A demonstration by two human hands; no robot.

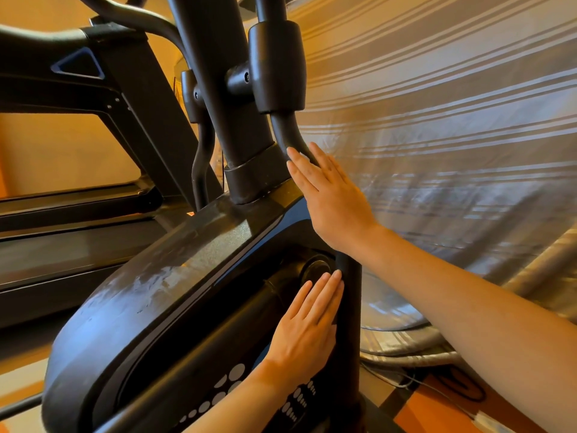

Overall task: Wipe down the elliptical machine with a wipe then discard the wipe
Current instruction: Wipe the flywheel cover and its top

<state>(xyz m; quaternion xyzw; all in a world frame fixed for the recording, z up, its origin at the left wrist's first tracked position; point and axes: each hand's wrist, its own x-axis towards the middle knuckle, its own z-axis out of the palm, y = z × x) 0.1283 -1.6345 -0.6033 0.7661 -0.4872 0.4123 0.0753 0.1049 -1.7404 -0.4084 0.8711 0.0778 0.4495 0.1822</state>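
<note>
The black elliptical machine fills the middle of the head view, its rounded flywheel housing streaked with wet smears on top. My right hand lies flat with straight fingers against the curved swing-arm tube just below its pivot cover. My left hand rests flat, fingers straight, on the side of the housing beside a vertical black bar. No wipe shows in either hand; anything under the palms is hidden.
A treadmill stands to the left, close to the elliptical. A grey striped curtain hangs on the right and pools on the floor. A black cable runs over the orange floor at lower right.
</note>
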